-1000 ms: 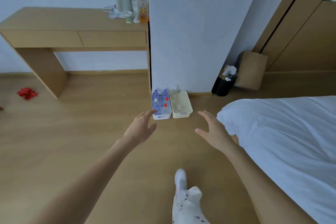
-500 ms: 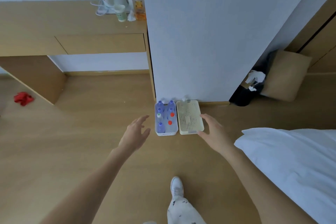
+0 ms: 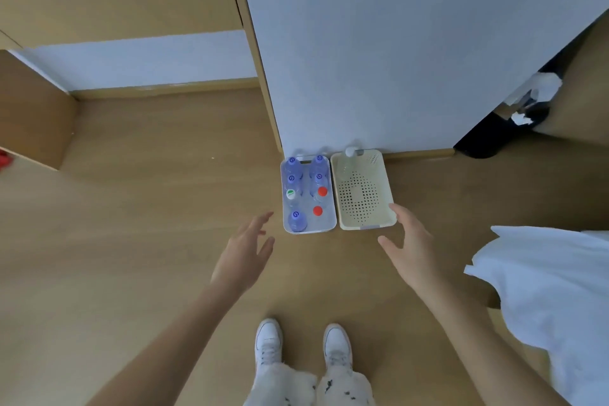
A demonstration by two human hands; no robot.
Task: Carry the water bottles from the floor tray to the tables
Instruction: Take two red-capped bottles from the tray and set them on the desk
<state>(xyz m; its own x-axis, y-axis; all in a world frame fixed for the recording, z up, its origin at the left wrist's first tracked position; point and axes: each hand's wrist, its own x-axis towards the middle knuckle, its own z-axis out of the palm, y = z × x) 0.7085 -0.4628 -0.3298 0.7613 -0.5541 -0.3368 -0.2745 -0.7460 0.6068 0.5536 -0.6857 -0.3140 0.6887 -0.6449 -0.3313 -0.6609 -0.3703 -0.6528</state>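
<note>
A white floor tray sits against the wall's foot and holds several upright water bottles with blue, red and green-white caps. Beside it on the right is a cream perforated basket with one clear bottle at its far end. My left hand hovers open just left of and nearer than the tray, holding nothing. My right hand is open too, its fingertips by the basket's near right corner.
A wooden desk with a drawer stands at the upper left, its leg panel reaching the floor. A white bed fills the right side. A dark bin with paper stands behind the wall corner. My white shoes are below.
I have stepped closer and tilted my head down, so the tray and basket are larger and nearer. Both feet are now together. Both hands remain open and spread on either side of the containers.
</note>
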